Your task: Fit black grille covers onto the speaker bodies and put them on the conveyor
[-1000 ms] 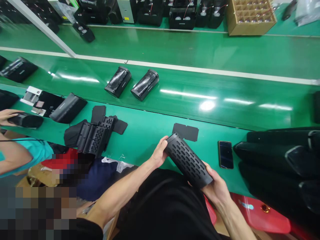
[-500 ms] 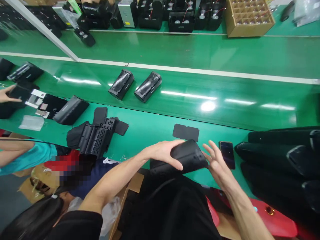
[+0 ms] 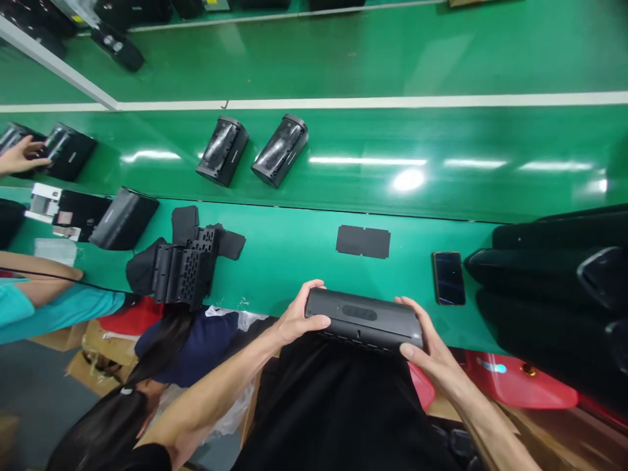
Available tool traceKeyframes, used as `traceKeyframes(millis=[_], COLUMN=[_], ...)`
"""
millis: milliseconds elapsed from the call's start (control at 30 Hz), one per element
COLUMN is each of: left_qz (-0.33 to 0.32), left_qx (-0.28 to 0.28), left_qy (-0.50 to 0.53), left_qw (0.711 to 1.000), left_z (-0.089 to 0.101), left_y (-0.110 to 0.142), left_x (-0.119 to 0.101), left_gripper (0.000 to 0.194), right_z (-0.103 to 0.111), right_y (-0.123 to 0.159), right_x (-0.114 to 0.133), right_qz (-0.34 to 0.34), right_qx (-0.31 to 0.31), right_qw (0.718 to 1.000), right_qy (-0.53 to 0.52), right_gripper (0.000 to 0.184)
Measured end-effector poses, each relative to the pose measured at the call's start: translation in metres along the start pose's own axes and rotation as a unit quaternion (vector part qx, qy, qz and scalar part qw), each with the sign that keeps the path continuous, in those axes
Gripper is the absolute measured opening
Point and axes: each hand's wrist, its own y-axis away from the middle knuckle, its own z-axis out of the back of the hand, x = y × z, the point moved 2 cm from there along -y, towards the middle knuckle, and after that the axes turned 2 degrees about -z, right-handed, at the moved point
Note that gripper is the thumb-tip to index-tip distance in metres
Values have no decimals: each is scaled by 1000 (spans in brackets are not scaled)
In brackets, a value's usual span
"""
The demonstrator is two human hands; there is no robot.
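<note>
Between my two hands I hold a black speaker housing (image 3: 366, 317) at the near edge of the green bench. My left hand (image 3: 304, 314) grips its left end, thumb on the near side. Around the right end is my right hand (image 3: 424, 337), its thumb along the near edge. A long oval recess shows on the upturned face; the slotted side is turned mostly out of sight. Beyond the housing lies a flat black sheet (image 3: 363, 241). A phone (image 3: 449, 279) rests to the right of it.
Slotted black panels (image 3: 189, 265) are piled on the bench to the left. Two black speakers (image 3: 280, 150) stand on the green line ahead. Large black cases (image 3: 549, 261) crowd the right side. At far left a co-worker's hand (image 3: 24, 157) touches a speaker; another person sits nearby.
The housing has been turned over from its slotted face and now lies crosswise. My right hand, off it with fingers spread half a second ago, holds it again. The view has tilted down.
</note>
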Motion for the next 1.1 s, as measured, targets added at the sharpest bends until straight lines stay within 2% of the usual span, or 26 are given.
traceKeyframes(millis=[67, 200, 300, 400, 567, 700, 800, 933, 1100], left_qz=[-3, -7, 4, 18, -19, -74, -77, -38, -20], left_qx=[1, 6, -23, -17, 49, 69, 54, 19, 10], left_qy=[4, -8, -18, -22, -37, -67, -70, -63, -58], left_qw=[1000, 1000, 1000, 999, 998, 993, 993, 997, 998], left_z=[-5, -9, -10, -10, -2, 0, -4, -8, -13], left_y=[5, 8, 4, 2, 13, 16, 15, 14, 12], left_x=[-2, -11, -13, -11, -7, -6, -7, -8, -11], left_gripper=[87, 79, 74, 75, 93, 92, 88, 82, 78], right_z=[-1, -8, -13, -12, -2, -3, -8, -9, -6], right_y=[4, 9, 4, 1, 15, 26, 24, 14, 11], right_x=[-2, -10, -13, -10, 2, 6, 4, -2, -12], right_qz=[5, 8, -30, -70, 7, 22, 18, -9, -11], right_qx=[8, -31, -48, -20, 29, 19, -11, -24, -18], right_qw=[1000, 999, 996, 993, 999, 999, 1000, 997, 999], right_qy=[-4, -25, -75, -95, 12, 26, 4, -66, -33], right_gripper=[83, 82, 81, 81, 86, 79, 78, 73, 75])
